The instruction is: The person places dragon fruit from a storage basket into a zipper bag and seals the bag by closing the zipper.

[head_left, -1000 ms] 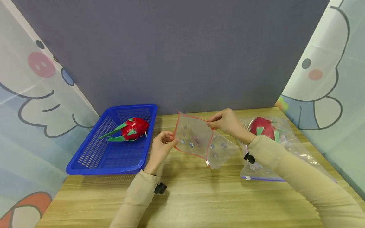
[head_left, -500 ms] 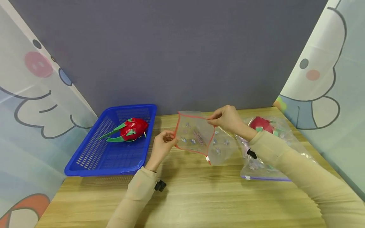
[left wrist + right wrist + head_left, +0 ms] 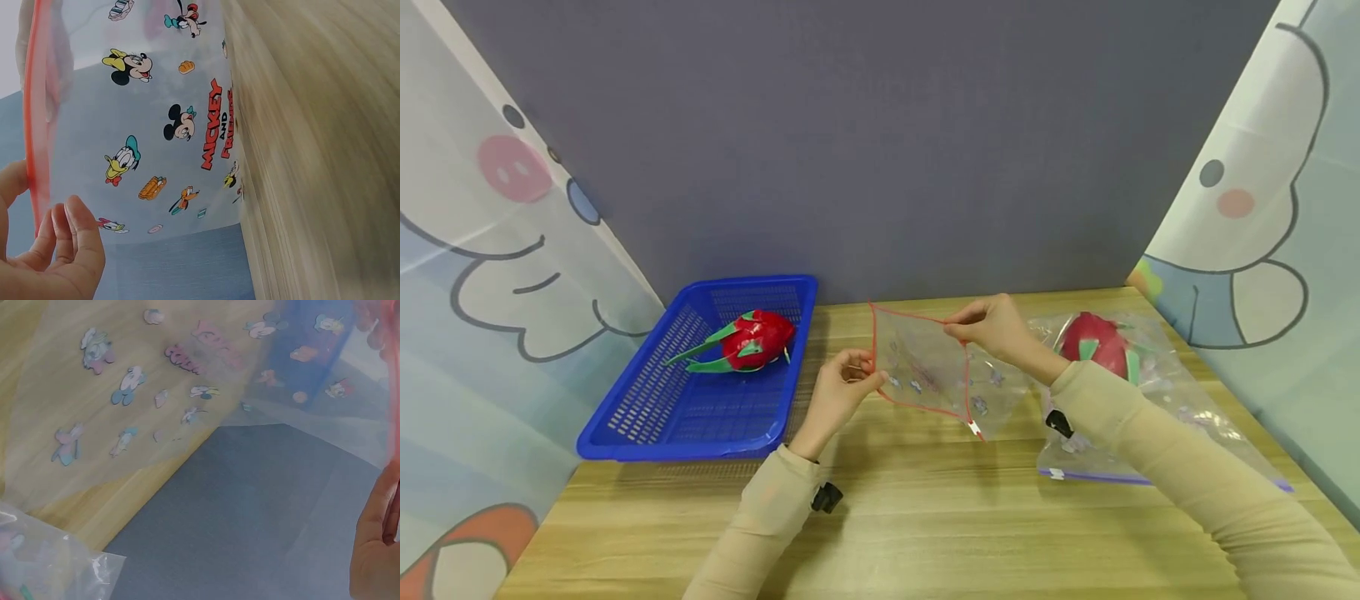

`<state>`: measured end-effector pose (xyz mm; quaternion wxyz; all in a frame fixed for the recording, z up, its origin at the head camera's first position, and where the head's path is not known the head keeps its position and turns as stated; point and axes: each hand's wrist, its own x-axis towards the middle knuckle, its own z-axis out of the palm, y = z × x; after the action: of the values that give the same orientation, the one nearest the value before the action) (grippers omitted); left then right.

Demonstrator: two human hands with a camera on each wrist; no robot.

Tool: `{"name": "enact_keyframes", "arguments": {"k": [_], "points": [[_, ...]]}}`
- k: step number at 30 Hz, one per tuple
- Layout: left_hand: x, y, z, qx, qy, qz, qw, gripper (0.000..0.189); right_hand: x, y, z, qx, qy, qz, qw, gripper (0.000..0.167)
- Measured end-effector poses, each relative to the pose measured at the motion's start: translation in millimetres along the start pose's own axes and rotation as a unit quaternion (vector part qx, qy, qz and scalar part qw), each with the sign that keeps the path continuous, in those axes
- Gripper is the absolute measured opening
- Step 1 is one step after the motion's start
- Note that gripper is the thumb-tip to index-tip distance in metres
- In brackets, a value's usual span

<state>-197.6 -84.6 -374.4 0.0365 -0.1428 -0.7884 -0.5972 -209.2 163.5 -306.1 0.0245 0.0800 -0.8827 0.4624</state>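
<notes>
Left hand [image 3: 835, 392] and right hand [image 3: 997, 331] pinched opposite sides of the red-edged clear printed plastic zip bag [image 3: 917, 354] over the wood-grain table [image 3: 925, 525], probably to hold its mouth apart; red-and-green dragon fruit [image 3: 765, 337] lay in the blue plastic mesh basket [image 3: 681, 452], seemingly for easy left-side reach; purple-zipped clear plastic bag [image 3: 1191, 396], similar fruit [image 3: 1092, 335] inside, lay right, likely set aside.
</notes>
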Motion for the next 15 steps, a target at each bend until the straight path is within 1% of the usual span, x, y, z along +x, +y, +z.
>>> {"name": "enact_keyframes", "arguments": {"k": [6,10,12,15], "points": [[-2.2,2.3,-1.3,0.009,-0.013,-0.002,0.9999,0.032,-1.4,-7.5,6.8,-0.034,-0.013,-0.014,0.9992,0.014],[-5.2,4.0,-2.9,0.021,-0.028,0.006,0.9994,0.027,-3.1,-9.7,10.9,-0.048,-0.012,-0.028,0.9984,0.013],[-11.9,13.3,-5.1,0.028,-0.032,0.006,0.9991,0.025,-4.4,-10.1,12.5,-0.054,-0.011,-0.033,0.9980,0.013],[-20.5,13.9,-10.5,0.037,-0.035,0.004,0.9987,0.023,-6.0,-10.3,14.4,-0.056,-0.011,-0.034,0.9978,0.012]]}}
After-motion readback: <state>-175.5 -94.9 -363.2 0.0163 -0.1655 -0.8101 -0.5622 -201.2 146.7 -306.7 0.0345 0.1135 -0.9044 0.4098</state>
